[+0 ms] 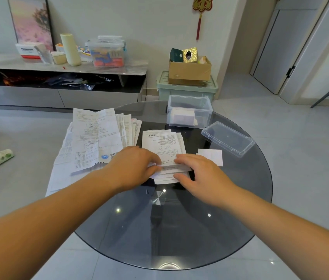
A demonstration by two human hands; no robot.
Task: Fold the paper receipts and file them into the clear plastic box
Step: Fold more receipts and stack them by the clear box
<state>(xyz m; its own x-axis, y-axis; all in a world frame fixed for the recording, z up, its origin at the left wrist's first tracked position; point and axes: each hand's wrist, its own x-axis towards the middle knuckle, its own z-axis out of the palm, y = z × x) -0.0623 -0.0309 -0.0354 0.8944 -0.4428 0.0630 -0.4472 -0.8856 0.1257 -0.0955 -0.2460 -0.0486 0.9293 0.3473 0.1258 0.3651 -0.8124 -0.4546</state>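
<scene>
Both hands were down on the receipt (162,145) on the glass table (179,229): the left hand (135,164) curled its fingers onto the near folded edge, and the right hand (200,172) pinched that edge between fingers and thumb. The clear plastic box (206,116) stood open just beyond, with its lid (228,138) beside it.

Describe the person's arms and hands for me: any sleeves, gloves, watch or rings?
Both arms are bare: the left forearm and right forearm show no sleeve up to the picture's edge. The left hand and right hand wear no gloves. No watch, bracelet or band shows at either wrist, and no ring on the fingers in view.
</scene>
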